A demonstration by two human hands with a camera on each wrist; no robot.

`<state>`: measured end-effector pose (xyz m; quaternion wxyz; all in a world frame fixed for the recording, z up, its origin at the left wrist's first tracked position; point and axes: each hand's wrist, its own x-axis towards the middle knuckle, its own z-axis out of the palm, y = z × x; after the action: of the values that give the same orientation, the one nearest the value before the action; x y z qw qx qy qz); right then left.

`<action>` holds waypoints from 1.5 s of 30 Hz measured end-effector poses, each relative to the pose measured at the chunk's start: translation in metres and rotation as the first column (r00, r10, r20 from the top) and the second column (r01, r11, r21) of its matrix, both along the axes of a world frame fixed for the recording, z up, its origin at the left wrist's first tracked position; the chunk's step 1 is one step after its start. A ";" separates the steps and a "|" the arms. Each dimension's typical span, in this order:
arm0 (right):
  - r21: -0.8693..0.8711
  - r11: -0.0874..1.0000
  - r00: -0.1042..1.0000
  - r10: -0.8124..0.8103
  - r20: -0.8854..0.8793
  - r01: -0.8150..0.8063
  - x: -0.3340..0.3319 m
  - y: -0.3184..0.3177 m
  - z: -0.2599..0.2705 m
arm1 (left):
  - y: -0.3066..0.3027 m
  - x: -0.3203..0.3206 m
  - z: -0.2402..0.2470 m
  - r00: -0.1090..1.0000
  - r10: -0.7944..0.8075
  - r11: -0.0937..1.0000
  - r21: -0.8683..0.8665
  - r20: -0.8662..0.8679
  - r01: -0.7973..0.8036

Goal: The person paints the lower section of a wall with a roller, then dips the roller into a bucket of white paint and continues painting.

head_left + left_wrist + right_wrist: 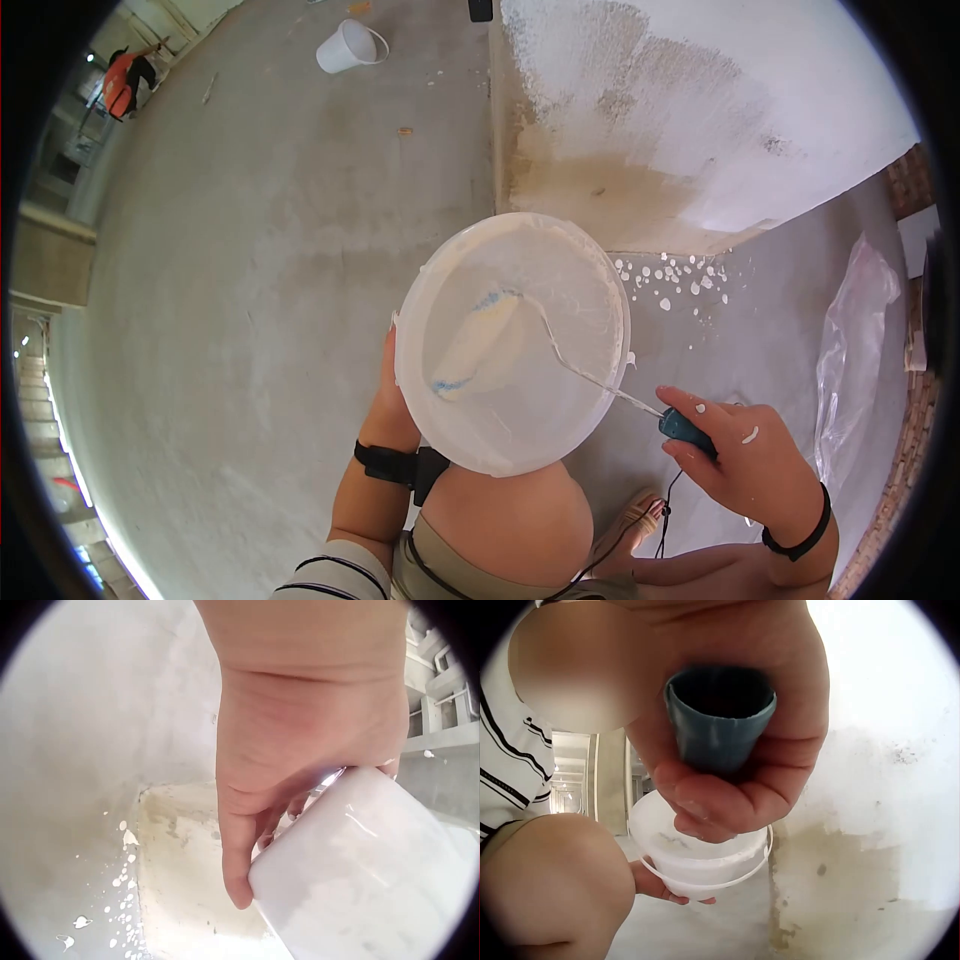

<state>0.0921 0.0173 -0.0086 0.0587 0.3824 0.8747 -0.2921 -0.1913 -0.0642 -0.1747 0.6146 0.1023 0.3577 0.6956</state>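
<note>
My left hand [307,750] grips a white plastic bucket [500,458] by its side, and fingers show around its wall in the left wrist view. The bucket's mouth faces up toward the head camera, its near rim overlapping the bent knee there. Inside lies a paint roller, its pale sleeve [482,345] with blue-tinged ends against the bucket's inner surface. A bent metal rod [580,372] runs from it over the rim to a teal handle [688,433]. My right hand [755,462], flecked with white paint, holds that handle, whose hollow end faces the right wrist camera.
A partly painted wall block [640,130] stands just beyond the bucket, with white paint drops [668,280] at its foot. Clear plastic sheeting [855,330] lies at right. Another white bucket [347,47] stands farther off; a person in orange [122,85] is at far left.
</note>
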 end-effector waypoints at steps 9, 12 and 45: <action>0.141 0.988 0.996 0.049 0.078 -0.059 -0.019 -0.007 -0.016 | -0.002 -0.003 -0.028 0.999 0.009 0.997 0.083 -0.031 -0.006; 0.153 0.985 0.994 0.065 0.085 -0.077 -0.019 -0.009 -0.019 | 0.000 -0.007 -0.044 0.997 -0.026 0.991 0.132 0.074 0.016; -0.999 0.028 0.823 -0.566 -0.045 -0.035 0.038 0.027 0.014 | -0.011 -0.021 0.067 0.990 0.127 0.981 0.138 0.053 -0.133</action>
<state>0.1297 0.0445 0.0054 0.0428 0.3258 0.3387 -0.8817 -0.2124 -0.0752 -0.1079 0.5667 0.1068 0.2998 0.7599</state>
